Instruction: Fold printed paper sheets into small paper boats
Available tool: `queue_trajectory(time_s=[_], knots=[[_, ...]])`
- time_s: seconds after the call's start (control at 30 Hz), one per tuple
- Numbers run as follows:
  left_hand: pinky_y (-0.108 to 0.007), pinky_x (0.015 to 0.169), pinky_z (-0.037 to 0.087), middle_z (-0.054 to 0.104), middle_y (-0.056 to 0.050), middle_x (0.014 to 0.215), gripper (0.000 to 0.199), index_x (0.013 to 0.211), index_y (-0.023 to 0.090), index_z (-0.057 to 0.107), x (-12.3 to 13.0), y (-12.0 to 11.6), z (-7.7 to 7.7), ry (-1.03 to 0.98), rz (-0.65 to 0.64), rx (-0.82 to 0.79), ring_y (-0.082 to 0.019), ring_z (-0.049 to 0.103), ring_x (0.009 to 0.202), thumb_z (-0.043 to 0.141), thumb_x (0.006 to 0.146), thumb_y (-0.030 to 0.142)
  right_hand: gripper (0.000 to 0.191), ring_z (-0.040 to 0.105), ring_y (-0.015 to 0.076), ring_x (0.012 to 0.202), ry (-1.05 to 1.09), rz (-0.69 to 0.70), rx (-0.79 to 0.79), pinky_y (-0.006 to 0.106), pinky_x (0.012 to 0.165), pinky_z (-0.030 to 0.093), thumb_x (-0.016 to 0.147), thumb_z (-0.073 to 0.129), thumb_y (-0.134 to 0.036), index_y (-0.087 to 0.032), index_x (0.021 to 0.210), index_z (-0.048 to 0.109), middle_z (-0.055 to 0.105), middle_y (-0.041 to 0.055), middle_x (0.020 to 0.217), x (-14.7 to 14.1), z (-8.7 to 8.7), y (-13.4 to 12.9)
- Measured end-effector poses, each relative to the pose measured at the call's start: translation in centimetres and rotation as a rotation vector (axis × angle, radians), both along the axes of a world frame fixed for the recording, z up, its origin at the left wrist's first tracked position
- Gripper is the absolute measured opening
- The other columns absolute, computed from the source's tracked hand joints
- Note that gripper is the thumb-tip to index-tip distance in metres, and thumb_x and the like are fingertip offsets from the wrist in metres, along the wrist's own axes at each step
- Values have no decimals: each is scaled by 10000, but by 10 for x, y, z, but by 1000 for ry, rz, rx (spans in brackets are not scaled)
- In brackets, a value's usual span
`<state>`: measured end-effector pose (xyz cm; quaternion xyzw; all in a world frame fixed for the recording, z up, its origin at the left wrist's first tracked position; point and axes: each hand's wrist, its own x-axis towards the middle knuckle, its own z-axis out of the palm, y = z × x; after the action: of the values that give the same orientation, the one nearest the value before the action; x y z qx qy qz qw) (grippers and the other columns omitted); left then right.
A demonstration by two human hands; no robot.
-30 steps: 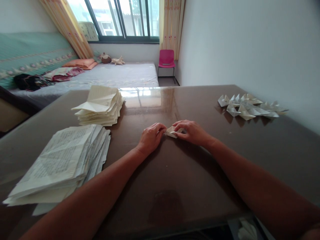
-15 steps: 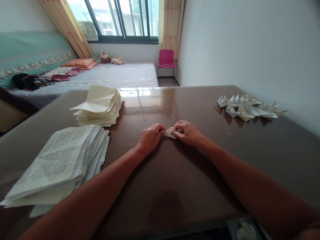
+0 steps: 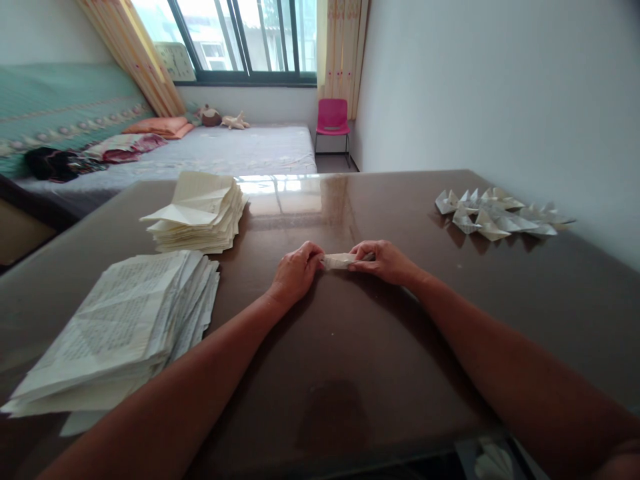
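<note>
A small folded paper (image 3: 338, 261), off-white and stretched sideways, is held between my two hands over the middle of the brown table. My left hand (image 3: 299, 268) pinches its left end between thumb and fingers. At the other end, my right hand (image 3: 383, 261) grips it the same way, and the fingers cover that end. On the right side of the table stand several folded paper boats (image 3: 495, 215), grouped close together with pointed tips upward.
A stack of cream paper sheets (image 3: 200, 220) lies at the table's back left, its top sheet creased. Nearer me is a pile of printed sheets (image 3: 110, 320), beside my left forearm. Beyond the glossy table (image 3: 330, 373) are a bed (image 3: 260, 150) and a pink chair (image 3: 333, 119).
My hands have moved slightly apart, and the paper between them now looks longer and flatter than the pointed shape before. The stacks and the paper boats have stayed in place.
</note>
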<state>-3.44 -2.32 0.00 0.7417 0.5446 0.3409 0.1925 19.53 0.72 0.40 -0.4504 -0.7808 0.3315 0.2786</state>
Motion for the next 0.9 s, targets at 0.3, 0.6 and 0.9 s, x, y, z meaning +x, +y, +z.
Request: queue_trajectory(time_s=[0.3,0.6,0.9], knots=[[-235,651,508,697,-15,804,151,883,202,534,1,0,-2,-201,-51,-6,-130,643,697,465,908,334,405,569,116,682,404,-76,-272,244,603,443,538,823,-416,-156,596,518,650,31,868,-3,6,0],[-224,711,525,717,-19,938,382,1036,183,658,9,-5,-2,-272,-152,-74,-140,666,769,727,710,369,417,565,120,676,413,28,-166,244,602,447,597,793,-457,-172,637,492,632,15,805,-18,7,-10],[-203,665,498,741,-4,772,256,891,176,746,8,-5,2,-221,-68,-55,-138,657,690,696,738,375,400,623,136,727,424,39,-216,255,641,489,636,788,-371,-202,873,513,686,34,960,-18,5,-12]])
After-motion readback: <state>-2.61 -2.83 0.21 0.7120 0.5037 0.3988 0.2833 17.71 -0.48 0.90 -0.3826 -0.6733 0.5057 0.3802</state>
